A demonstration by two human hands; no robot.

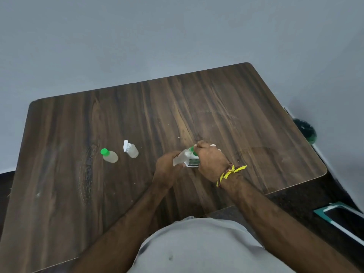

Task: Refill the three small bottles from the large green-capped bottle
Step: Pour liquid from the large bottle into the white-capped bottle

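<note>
We record a dark wood-grain table (226, 107) with rounded corners. Two small bottles stand on its left-centre: one with a green cap (109, 155), and just right of it one with a white flip lid open (131, 149). We note pale specks and scuff marks (86, 174) on the left part of the surface

Both forearms are stretched forward over the table (197, 105). The left hand (167, 168) is curled around a small white bottle (180, 159); the right hand (210, 160), its wrist tied with yellow thread, is closed over the green-capped bottle (194, 156).
</note>
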